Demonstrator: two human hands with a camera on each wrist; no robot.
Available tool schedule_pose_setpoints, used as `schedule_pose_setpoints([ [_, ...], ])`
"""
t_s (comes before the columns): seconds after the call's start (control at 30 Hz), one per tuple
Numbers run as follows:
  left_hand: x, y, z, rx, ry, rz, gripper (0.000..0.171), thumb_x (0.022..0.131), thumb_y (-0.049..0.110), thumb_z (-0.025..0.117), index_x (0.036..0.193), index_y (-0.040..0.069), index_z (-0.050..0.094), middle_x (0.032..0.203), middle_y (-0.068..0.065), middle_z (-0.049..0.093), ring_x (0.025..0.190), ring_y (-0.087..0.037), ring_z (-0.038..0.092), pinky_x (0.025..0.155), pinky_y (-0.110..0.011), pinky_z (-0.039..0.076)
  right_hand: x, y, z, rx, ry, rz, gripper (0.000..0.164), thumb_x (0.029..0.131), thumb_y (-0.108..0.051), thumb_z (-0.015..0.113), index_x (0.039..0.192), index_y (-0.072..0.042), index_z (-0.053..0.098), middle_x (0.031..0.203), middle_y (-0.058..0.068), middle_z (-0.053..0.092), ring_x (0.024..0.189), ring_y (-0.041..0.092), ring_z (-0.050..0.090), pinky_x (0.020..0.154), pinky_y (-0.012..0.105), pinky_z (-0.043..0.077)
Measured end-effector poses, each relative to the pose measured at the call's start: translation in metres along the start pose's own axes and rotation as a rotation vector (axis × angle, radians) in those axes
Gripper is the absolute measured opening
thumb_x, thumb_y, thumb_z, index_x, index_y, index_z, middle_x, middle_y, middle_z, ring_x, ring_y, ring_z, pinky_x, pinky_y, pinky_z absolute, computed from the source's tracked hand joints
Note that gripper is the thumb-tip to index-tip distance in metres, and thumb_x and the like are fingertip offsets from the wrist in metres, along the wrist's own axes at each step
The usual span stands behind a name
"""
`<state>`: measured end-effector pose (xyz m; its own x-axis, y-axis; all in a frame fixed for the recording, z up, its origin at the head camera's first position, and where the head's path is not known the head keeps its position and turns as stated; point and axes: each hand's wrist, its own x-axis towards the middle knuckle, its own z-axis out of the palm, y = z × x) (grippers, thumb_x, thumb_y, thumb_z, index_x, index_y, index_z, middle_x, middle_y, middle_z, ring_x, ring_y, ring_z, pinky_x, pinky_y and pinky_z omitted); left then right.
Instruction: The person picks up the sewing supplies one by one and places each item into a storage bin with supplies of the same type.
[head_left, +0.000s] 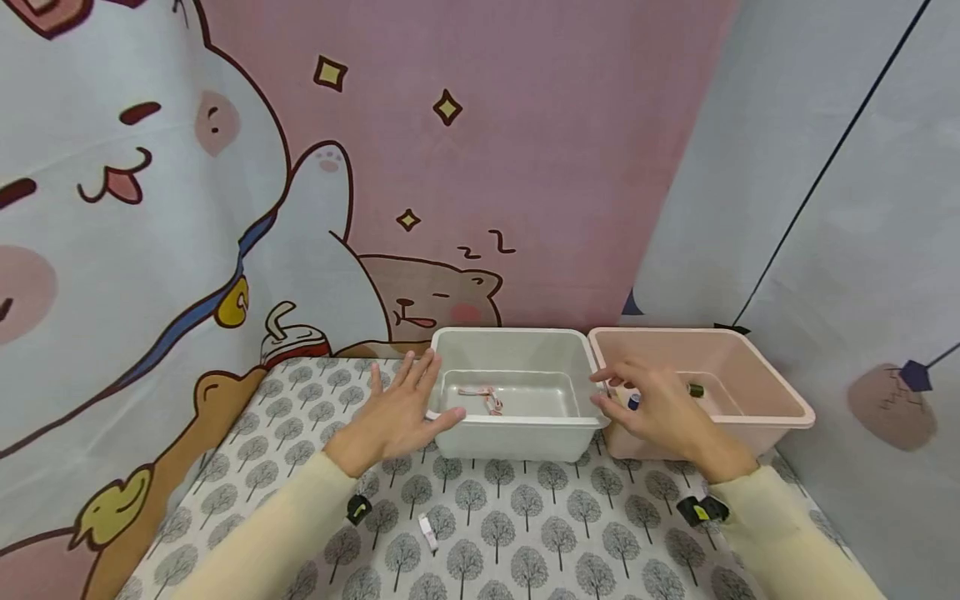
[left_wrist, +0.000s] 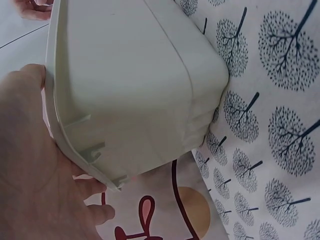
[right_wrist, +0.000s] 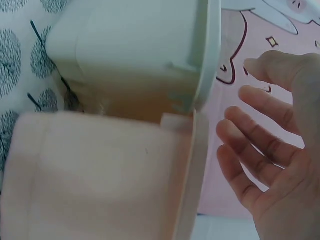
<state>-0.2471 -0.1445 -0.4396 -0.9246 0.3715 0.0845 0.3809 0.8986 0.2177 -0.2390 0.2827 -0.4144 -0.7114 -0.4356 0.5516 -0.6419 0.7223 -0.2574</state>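
Observation:
A pale grey-white plastic bin stands on the table, holding a small pink-and-white tangled item whose kind I cannot tell. With fingers spread, my left hand rests at the bin's left front corner; the left wrist view shows its thumb on the rim. Beside that bin sits a pink bin, with a small dark green item and a small blue item inside. My right hand hovers over the pink bin's left side, fingers loosely bent and apart from both rims in the right wrist view.
A small white piece lies on the tree-print tablecloth in front of the bins. Behind them hangs a cartoon-print cloth; a grey-white wall covering stands at the right. The two bins stand side by side with their rims close.

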Motion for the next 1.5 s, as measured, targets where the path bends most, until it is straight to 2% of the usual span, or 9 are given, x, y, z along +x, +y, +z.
schedule_pose_setpoints([
  [0.17,-0.002,-0.002,-0.001,-0.014,-0.029,0.009,0.109,0.112,0.088,0.037,0.188,0.016,0.008,0.199,-0.01,0.006,0.185,-0.039,-0.001,0.138,-0.088,-0.007,-0.006,-0.01,0.012,0.017,0.04,-0.077,0.032,0.093,-0.013,0.097,0.123,-0.017,0.086,0.118,0.001,0.083,0.093,0.022,0.081,0.075,0.033,0.066],
  [0.27,-0.002,-0.004,-0.001,-0.025,-0.028,0.012,0.107,0.112,0.086,0.04,0.188,0.018,0.008,0.199,-0.009,0.006,0.185,-0.04,-0.001,0.137,-0.087,-0.008,-0.007,-0.018,0.018,0.066,0.06,-0.127,0.035,0.091,-0.008,0.097,0.123,-0.013,0.085,0.122,0.005,0.082,0.08,0.014,0.075,0.07,0.03,0.067],
  [0.37,-0.001,-0.005,-0.002,-0.035,-0.016,0.021,0.105,0.113,0.083,0.043,0.188,0.018,0.009,0.199,-0.008,0.008,0.185,-0.041,0.0,0.137,-0.088,-0.009,-0.008,-0.026,0.024,0.111,0.067,-0.189,0.038,0.091,-0.004,0.096,0.126,-0.011,0.084,0.125,0.008,0.081,0.069,0.005,0.066,0.064,0.02,0.062],
  [0.47,0.0,-0.006,-0.003,-0.035,-0.013,0.024,0.105,0.113,0.084,0.042,0.189,0.02,0.008,0.199,-0.008,0.008,0.185,-0.041,0.001,0.137,-0.089,-0.009,-0.011,-0.035,0.029,0.121,0.064,-0.239,0.04,0.091,-0.004,0.096,0.128,-0.014,0.084,0.129,0.004,0.079,0.085,0.007,0.074,0.08,0.013,0.063],
  [0.6,0.0,-0.006,-0.003,-0.026,-0.025,0.017,0.107,0.111,0.09,0.036,0.188,0.022,0.004,0.199,-0.007,0.005,0.185,-0.039,0.0,0.137,-0.088,-0.009,-0.013,-0.046,0.038,0.122,0.053,-0.298,0.04,0.092,-0.009,0.097,0.13,-0.014,0.084,0.132,0.002,0.079,0.121,0.019,0.077,0.115,0.018,0.057],
  [0.67,0.0,-0.006,-0.003,-0.027,-0.028,0.014,0.107,0.111,0.09,0.036,0.188,0.023,0.004,0.199,-0.006,0.004,0.185,-0.038,-0.001,0.138,-0.087,-0.009,-0.015,-0.049,0.043,0.141,0.039,-0.322,0.043,0.091,-0.009,0.097,0.131,-0.012,0.083,0.133,0.003,0.079,0.124,0.022,0.077,0.12,0.018,0.055],
  [0.87,0.001,-0.005,-0.004,-0.041,-0.023,0.015,0.106,0.111,0.087,0.04,0.188,0.023,0.006,0.199,-0.005,0.004,0.185,-0.038,0.0,0.138,-0.088,-0.008,-0.017,-0.057,0.055,0.154,0.022,-0.356,0.047,0.091,-0.015,0.097,0.136,-0.015,0.083,0.137,0.002,0.079,0.128,0.02,0.075,0.125,0.014,0.049],
  [1.07,0.002,-0.005,-0.003,-0.036,-0.029,0.014,0.107,0.11,0.091,0.036,0.188,0.025,0.004,0.199,-0.005,0.003,0.185,-0.038,0.0,0.138,-0.088,-0.008,-0.018,-0.068,0.066,0.213,0.024,-0.463,0.044,0.096,-0.014,0.093,0.138,-0.02,0.08,0.14,0.0,0.077,0.128,0.018,0.074,0.121,0.018,0.054],
  [1.5,0.002,-0.004,-0.003,-0.039,-0.035,0.011,0.105,0.112,0.086,0.041,0.189,0.024,0.005,0.199,-0.005,0.003,0.185,-0.039,0.002,0.138,-0.088,-0.008,-0.02,-0.094,0.101,0.205,-0.207,-0.52,0.047,0.1,-0.027,0.093,0.144,-0.021,0.077,0.148,-0.009,0.074,0.136,0.011,0.072,0.119,0.034,0.063],
])
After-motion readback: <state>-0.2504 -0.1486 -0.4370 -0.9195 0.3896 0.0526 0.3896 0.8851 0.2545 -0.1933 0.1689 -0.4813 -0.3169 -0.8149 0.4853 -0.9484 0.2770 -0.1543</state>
